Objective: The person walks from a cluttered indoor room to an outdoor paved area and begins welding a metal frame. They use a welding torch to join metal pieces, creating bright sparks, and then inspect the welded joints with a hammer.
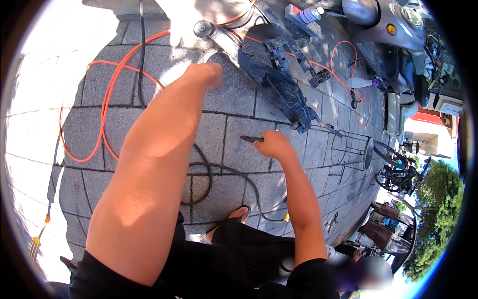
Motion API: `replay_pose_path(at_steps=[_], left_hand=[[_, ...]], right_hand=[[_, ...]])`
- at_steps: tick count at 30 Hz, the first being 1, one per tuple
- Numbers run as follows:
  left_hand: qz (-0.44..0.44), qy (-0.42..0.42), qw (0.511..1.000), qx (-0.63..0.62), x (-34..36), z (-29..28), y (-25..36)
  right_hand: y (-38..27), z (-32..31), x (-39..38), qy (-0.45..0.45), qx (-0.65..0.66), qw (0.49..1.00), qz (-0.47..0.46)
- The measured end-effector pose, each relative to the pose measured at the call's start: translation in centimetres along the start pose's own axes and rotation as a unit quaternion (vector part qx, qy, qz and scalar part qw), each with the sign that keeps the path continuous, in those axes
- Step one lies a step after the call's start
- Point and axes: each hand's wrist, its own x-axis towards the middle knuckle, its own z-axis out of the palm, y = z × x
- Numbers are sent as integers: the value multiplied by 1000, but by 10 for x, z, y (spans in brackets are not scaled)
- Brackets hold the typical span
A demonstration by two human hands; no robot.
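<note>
My left hand [206,74] reaches forward near the lower end of a silver metal arm [224,42] joined to a long black metal frame [271,87] lying on the paving; its fingers are mostly hidden behind it, so what they touch is unclear. My right hand [274,144] is closed around a dark hand tool [252,139], held below and left of the frame's near end. A second dark metal rail [298,57] with small fittings lies beyond the frame.
Orange hoses [103,114] and a black cable [209,179] loop over the paving [234,119]. A can [309,15], a grey scooter [383,25], a wire stand [348,149], bicycles [393,172] and a cart [381,229] stand around. A blurred person [356,271] is at lower right.
</note>
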Motion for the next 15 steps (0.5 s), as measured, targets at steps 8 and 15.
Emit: replay_pose_path(at_steps=[8, 15], left_hand=[[39, 19, 999, -20, -1, 6, -5], [58, 10, 998, -34, 14, 8, -5]], right_hand=[[-5, 0, 13, -17, 4, 1000, 12], [1, -9, 25, -61, 63, 994, 60]])
